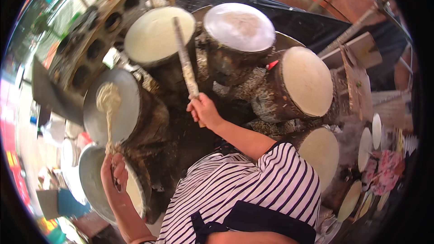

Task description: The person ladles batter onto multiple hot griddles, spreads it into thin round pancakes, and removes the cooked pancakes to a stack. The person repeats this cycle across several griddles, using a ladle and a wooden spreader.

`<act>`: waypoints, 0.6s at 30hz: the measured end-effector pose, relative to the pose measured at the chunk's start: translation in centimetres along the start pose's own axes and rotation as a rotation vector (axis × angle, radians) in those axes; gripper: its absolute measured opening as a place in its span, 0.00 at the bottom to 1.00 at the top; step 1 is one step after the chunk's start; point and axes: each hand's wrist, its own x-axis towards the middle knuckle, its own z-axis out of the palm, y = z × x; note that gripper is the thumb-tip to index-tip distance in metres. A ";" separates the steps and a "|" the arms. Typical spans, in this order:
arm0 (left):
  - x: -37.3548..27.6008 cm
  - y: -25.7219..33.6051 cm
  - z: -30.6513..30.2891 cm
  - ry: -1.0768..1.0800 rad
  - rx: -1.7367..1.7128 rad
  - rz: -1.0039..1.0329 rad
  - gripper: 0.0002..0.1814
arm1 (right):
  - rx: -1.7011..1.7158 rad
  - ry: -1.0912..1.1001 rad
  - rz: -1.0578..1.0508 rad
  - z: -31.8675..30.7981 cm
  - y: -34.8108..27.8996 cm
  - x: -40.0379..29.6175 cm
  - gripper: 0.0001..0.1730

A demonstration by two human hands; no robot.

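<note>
My left hand [114, 173] grips the handle of a batter-coated ladle [109, 100], its bowl over a bare round griddle [125, 118] at the left. Under the hand stands a large metal basin [89, 179] holding pale batter [135, 189]. My right hand [205, 112] is closed around a long flat wooden stick [184, 61], which bears batter residue and points up across the gap between griddles. Its far tip overlaps a griddle covered with a thin pale pancake [156, 37]. Another pancake [307, 81] covers the griddle at the right, and one more [320, 159] lies at the lower right.
A pale metal griddle or lid [240, 27] with a brownish centre tops the drum stove at the back. A rack with round holes [91, 47] stands at the upper left. At the far right, a person in pink patterned clothing [385, 173] is near more round griddles [364, 149].
</note>
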 end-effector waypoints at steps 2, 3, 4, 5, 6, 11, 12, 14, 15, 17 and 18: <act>6.3 -0.8 4.7 -0.142 0.028 -0.075 0.11 | 0.001 0.160 -0.085 -5.8 -2.5 1.4 0.07; 9.2 -1.5 8.0 -0.233 0.066 -0.118 0.11 | 0.044 0.237 -0.116 -8.8 -4.0 1.9 0.07; 12.4 -2.4 11.0 -0.373 0.067 -0.204 0.11 | 0.032 0.296 -0.136 -12.3 -4.7 2.7 0.07; 15.2 -3.5 14.2 -0.506 0.062 -0.296 0.10 | 0.019 0.357 -0.148 -15.6 -5.2 3.0 0.07; 17.3 -5.0 18.0 -0.461 0.071 -0.300 0.09 | -0.005 0.414 -0.143 -18.0 -6.5 3.0 0.07; 29.5 -13.2 33.3 -0.555 0.267 -0.456 0.09 | 0.028 0.584 -0.122 -26.5 -9.6 2.3 0.05; 31.3 -14.9 35.2 -0.560 0.313 -0.471 0.09 | 0.028 0.587 -0.106 -27.2 -9.6 2.2 0.05; 34.6 -18.4 38.3 -0.568 0.424 -0.477 0.10 | 0.017 0.602 -0.087 -28.3 -10.0 2.2 0.04; 35.9 -19.9 39.3 -0.564 0.496 -0.462 0.10 | 0.000 0.605 -0.089 -28.6 -9.9 2.4 0.04; 37.9 -23.2 40.4 -0.569 0.784 -0.323 0.11 | 0.010 0.622 -0.086 -28.7 -9.8 2.7 0.05; 38.6 -24.6 40.9 -0.574 0.926 -0.251 0.11 | 0.006 0.634 -0.081 -28.8 -9.7 2.9 0.05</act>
